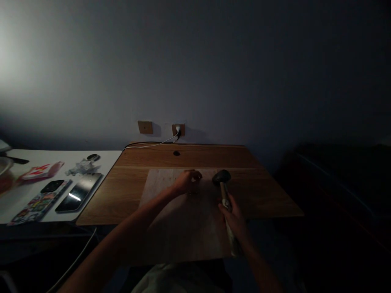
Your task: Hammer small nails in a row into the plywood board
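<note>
A pale wooden board (171, 228) lies on the brown desk (250, 191), with a row of small dark dots near its far edge. My left hand (187, 181) rests on the board's far part, fingers curled in a pinch around something too small to make out. My right hand (234, 219) is closed around the handle of a hammer (222, 179). The hammer's dark head is just above the board, a little to the right of my left hand.
A white table (100, 156) on the left carries a dark phone (78, 192), a patterned phone case (36, 205), a red packet (41, 171) and crumpled wrappers. A charger plug (178, 129) sits in a wall socket, its white cable trailing left. The right side is dark.
</note>
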`<action>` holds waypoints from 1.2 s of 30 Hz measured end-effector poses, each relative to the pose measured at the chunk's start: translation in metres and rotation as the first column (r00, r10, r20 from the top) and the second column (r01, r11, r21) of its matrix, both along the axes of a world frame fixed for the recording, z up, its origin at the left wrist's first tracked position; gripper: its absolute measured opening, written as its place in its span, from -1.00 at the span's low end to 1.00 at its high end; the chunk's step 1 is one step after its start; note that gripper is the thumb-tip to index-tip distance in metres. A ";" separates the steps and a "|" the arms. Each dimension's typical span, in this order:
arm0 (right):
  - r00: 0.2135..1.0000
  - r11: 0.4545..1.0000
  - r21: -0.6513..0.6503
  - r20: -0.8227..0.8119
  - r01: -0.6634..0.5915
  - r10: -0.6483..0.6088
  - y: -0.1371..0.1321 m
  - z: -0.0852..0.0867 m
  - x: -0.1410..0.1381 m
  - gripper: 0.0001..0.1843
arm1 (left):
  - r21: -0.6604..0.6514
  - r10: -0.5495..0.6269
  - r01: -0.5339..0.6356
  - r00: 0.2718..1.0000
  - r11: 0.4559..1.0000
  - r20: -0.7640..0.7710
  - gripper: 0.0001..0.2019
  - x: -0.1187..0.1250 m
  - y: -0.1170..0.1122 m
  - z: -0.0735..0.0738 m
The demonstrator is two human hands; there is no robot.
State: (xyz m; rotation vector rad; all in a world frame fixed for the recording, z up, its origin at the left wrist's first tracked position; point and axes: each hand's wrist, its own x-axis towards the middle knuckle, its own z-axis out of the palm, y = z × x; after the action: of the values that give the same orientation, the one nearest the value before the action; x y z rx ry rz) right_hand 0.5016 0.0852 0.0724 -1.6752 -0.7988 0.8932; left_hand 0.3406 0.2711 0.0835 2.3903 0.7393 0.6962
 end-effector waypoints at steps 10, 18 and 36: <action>0.981 0.991 -0.055 -0.150 0.119 -0.126 -0.003 0.006 -0.001 -0.29 | -0.199 -0.040 0.050 0.998 0.979 0.055 -0.76 0.056 0.033 -0.027; 0.958 0.974 -0.111 -0.191 0.196 -0.214 0.000 -0.003 0.003 -0.25 | -0.132 -0.035 0.038 0.999 0.991 0.023 -0.79 0.056 0.036 -0.040; 0.975 0.994 -0.074 -0.200 0.085 -0.098 0.002 0.011 0.002 -0.17 | 0.022 -0.099 0.100 0.995 0.995 -0.026 -0.76 0.056 0.034 -0.040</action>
State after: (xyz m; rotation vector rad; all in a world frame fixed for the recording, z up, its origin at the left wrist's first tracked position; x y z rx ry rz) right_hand 0.5035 0.0873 0.0837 -1.6320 -0.5551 1.0163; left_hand 0.3965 0.3054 0.0434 2.4423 0.6200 0.6389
